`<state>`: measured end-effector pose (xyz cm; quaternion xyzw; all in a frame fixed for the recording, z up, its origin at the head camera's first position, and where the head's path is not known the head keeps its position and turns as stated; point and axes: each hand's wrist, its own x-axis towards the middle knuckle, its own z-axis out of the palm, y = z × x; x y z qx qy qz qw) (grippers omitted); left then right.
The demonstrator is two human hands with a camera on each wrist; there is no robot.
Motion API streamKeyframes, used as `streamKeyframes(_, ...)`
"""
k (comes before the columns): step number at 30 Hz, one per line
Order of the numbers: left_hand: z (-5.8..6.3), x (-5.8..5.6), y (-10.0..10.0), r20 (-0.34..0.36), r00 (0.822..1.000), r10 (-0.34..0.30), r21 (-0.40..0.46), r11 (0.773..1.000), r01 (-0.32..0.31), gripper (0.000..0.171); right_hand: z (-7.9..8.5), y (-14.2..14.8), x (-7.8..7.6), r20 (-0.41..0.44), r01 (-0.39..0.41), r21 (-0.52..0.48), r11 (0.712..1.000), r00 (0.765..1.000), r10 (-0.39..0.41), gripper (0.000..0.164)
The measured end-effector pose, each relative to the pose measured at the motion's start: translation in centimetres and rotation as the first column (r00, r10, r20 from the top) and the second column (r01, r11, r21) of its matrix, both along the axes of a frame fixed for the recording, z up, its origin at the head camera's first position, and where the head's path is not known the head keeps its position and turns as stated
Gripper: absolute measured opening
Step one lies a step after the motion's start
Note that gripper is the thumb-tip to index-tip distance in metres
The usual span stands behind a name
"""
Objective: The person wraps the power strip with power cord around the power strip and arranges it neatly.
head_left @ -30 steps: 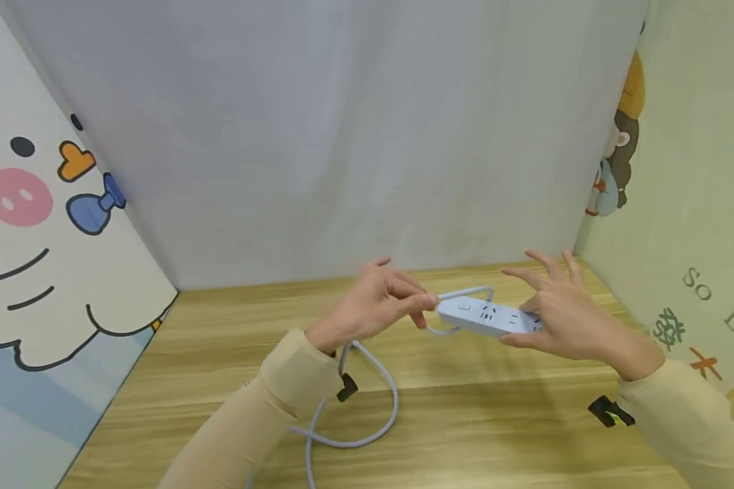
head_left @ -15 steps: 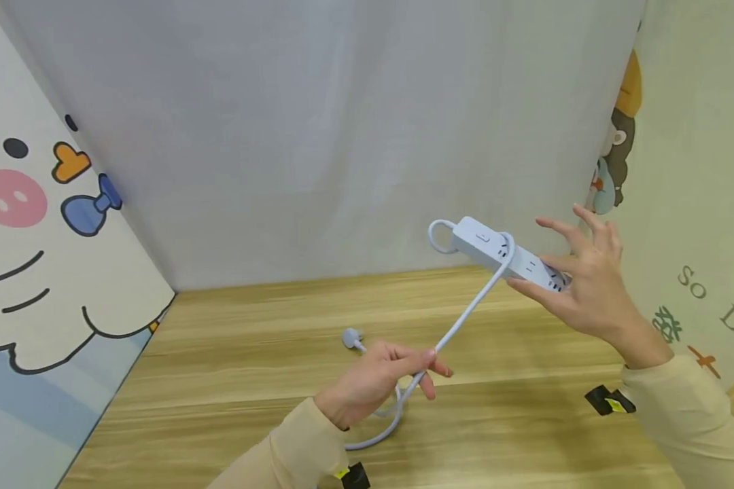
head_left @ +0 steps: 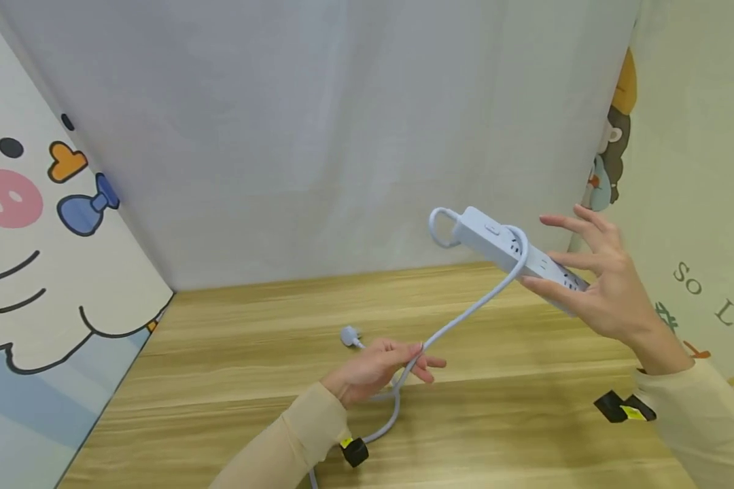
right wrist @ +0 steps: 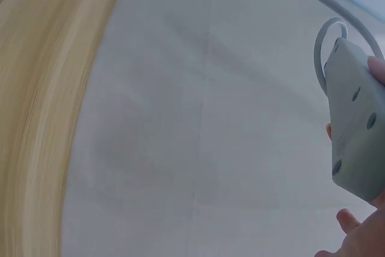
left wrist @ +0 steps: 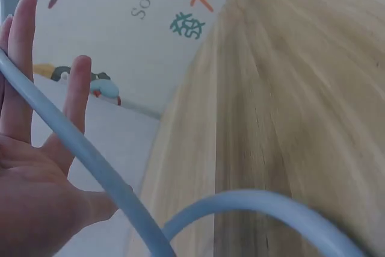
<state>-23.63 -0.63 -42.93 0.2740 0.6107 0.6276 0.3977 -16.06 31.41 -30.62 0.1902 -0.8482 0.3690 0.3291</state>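
My right hand (head_left: 605, 292) grips a white power strip (head_left: 486, 238) by its right end, thumb on the near side and fingers on the far side. The strip is tilted, raised above the table. Its white cord (head_left: 465, 316) loops out of the left end and wraps once over the sockets. From there it slants down to my left hand (head_left: 370, 370), which pinches it between thumb and index finger, other fingers extended. In the left wrist view the cord (left wrist: 90, 154) crosses before the palm. The underside of the power strip (right wrist: 358, 130) shows in the right wrist view.
The cord's plug (head_left: 350, 335) is by the left hand, over the wooden table (head_left: 232, 339). More cord curves below the left wrist. A pale curtain (head_left: 318, 136) stands behind the table, with printed panels at left (head_left: 37, 272) and right (head_left: 697, 170).
The power strip has risen and tilted up at its left end. My left hand has moved from the strip's left end down toward me, drawing the cord over the strip's face.
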Motion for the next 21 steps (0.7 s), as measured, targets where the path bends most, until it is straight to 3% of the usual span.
streamKeyframes(7,-1.2,-3.2,1.9,-0.022,0.999,-0.030,-0.065,0.997,0.029,0.041,0.3,-1.2,1.3,0.063,-0.145,0.048,0.988,0.988,0.142,0.037)
streamKeyframes(11,-1.0,-5.2,2.7,-0.050,0.996,-0.073,-0.085,0.994,0.069,0.037,0.1,-1.6,2.5,0.176,-0.296,0.162,0.941,0.947,0.268,0.041)
streamKeyframes(15,1.6,-7.4,3.3,-0.129,0.980,-0.151,-0.197,0.973,0.124,0.038,-0.4,-1.9,3.5,0.260,-0.391,0.334,0.857,0.913,0.315,0.034)
streamKeyframes(18,4.9,-8.5,3.7,-0.208,0.962,-0.174,-0.291,0.950,0.109,0.044,-0.9,-2.0,3.8,0.210,-0.381,0.455,0.805,0.924,0.319,0.021)
streamKeyframes(21,7.9,-8.7,4.5,-0.271,0.949,-0.161,-0.350,0.935,0.059,0.045,-1.5,-2.2,3.5,0.158,-0.361,0.521,0.774,0.931,0.328,0.019)
